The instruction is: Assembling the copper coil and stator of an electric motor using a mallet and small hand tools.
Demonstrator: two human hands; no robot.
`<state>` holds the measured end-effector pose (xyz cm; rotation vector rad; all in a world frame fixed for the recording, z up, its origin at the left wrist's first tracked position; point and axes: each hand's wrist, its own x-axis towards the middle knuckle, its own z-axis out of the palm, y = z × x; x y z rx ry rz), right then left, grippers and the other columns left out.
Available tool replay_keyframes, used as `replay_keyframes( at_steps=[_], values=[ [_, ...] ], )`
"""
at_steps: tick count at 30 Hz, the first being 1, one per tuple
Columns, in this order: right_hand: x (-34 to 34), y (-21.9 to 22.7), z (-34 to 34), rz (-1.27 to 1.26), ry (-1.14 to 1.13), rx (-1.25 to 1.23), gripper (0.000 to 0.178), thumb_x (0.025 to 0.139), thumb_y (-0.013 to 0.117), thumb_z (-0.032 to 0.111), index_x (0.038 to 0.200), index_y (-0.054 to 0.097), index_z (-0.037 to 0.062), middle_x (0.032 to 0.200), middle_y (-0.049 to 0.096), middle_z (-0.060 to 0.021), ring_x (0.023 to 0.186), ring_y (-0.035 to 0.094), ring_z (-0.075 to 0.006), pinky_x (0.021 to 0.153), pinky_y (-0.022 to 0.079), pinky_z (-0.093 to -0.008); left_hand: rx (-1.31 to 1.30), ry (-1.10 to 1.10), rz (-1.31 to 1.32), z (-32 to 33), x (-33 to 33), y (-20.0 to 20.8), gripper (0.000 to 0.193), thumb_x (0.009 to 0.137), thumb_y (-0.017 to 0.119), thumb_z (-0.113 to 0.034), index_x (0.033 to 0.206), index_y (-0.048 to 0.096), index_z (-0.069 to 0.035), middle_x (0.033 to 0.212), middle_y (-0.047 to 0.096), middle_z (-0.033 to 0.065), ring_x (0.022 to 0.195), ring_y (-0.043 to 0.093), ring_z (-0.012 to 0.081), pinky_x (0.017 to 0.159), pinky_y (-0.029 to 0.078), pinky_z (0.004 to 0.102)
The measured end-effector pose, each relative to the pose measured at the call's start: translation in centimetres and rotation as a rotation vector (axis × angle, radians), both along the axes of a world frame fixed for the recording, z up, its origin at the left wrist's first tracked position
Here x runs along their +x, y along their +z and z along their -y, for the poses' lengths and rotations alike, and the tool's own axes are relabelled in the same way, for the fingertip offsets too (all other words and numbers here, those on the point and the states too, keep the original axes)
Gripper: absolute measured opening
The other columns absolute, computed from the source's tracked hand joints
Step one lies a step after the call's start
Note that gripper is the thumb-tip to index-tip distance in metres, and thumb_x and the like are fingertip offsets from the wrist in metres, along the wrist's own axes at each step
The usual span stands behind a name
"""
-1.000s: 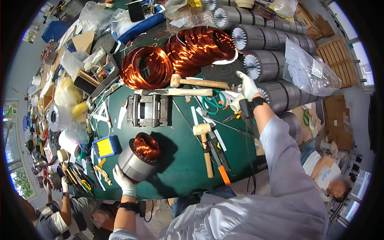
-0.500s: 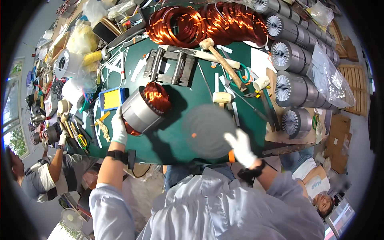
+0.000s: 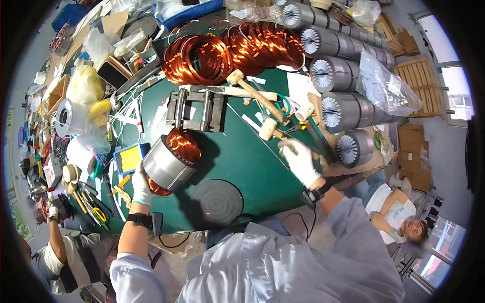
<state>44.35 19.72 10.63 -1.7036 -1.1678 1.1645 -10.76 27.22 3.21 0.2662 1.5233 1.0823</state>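
Note:
My gloved left hand (image 3: 141, 188) grips the near left side of a motor stator (image 3: 169, 164), a grey metal cylinder lying tilted, with copper windings (image 3: 183, 145) bulging from both ends. Some of its fingers are hidden by the stator. My gloved right hand (image 3: 299, 162) is closed around the handle of a mallet (image 3: 268, 129) with a pale head, which points away to the left. Near the front edge of the green table (image 3: 252, 166), a dark round disc with concentric rings (image 3: 218, 201) lies flat, right of the stator.
Beyond the stator stands a metal frame with two rods (image 3: 196, 111). A second mallet (image 3: 257, 96) lies by copper wire coils (image 3: 197, 59). Stacked grey cylinder cores (image 3: 348, 106) fill the right. Hand tools (image 3: 93, 202) lie at left, beside a blue tray (image 3: 130, 157). Other people sit at both sides.
The disc, blurred in motion beside my right hand before, now lies flat on the table. My right hand has moved farther forward and taken hold of the mallet, which has turned. My left hand stays on the stator.

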Motion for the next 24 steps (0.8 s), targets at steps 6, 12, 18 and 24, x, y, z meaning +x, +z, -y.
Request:
replay_keyframes(
  at_steps=[6, 12, 18, 24],
  values=[
    [5.6, 0.9, -14.3, -0.400, -0.462, 0.000, 0.024, 0.103, 0.057, 0.011, 0.124, 0.066, 0.0046, 0.099, 0.070, -0.0044, 0.080, 0.064, -0.0128, 0.069, 0.053, -0.0282, -0.013, -0.032, -0.142, 0.7, 0.6, 0.2, 0.051, 0.102, 0.066, -0.044, 0.114, 0.071, 0.005, 0.103, 0.072, 0.0079, 0.086, 0.068, 0.0179, 0.079, 0.055, 0.0336],
    [12.2, -12.0, -24.3, -0.804, -0.669, -0.113, 0.010, 0.098, 0.060, 0.011, 0.095, 0.067, 0.0032, 0.087, 0.071, -0.0111, 0.077, 0.069, -0.0217, 0.070, 0.055, -0.0323, 0.039, 0.046, -0.012, 1.2, 1.5, 1.1, 0.043, 0.106, 0.060, -0.036, 0.117, 0.070, 0.005, 0.110, 0.074, 0.0114, 0.093, 0.072, 0.0207, 0.085, 0.057, 0.0352],
    [13.2, -15.4, -29.5, -0.897, -0.738, -0.175, 0.017, 0.105, 0.059, 0.017, 0.102, 0.069, 0.0032, 0.089, 0.073, -0.0121, 0.075, 0.070, -0.0239, 0.066, 0.059, -0.0357, 0.017, 0.049, -0.103, 1.5, 2.2, 2.6, 0.041, 0.107, 0.058, -0.033, 0.117, 0.069, 0.005, 0.111, 0.074, 0.0111, 0.095, 0.071, 0.0205, 0.087, 0.056, 0.0352],
    [12.9, -14.2, -30.5, -0.643, -0.627, -0.355, 0.031, 0.108, 0.053, 0.033, 0.102, 0.063, 0.0041, 0.083, 0.070, -0.0106, 0.063, 0.060, -0.0165, 0.051, 0.045, -0.0271, -0.077, 0.051, -0.158, 1.2, 2.0, 2.8, 0.041, 0.107, 0.058, -0.033, 0.119, 0.068, 0.004, 0.112, 0.073, 0.0110, 0.097, 0.070, 0.0198, 0.089, 0.055, 0.0345]
  ],
)
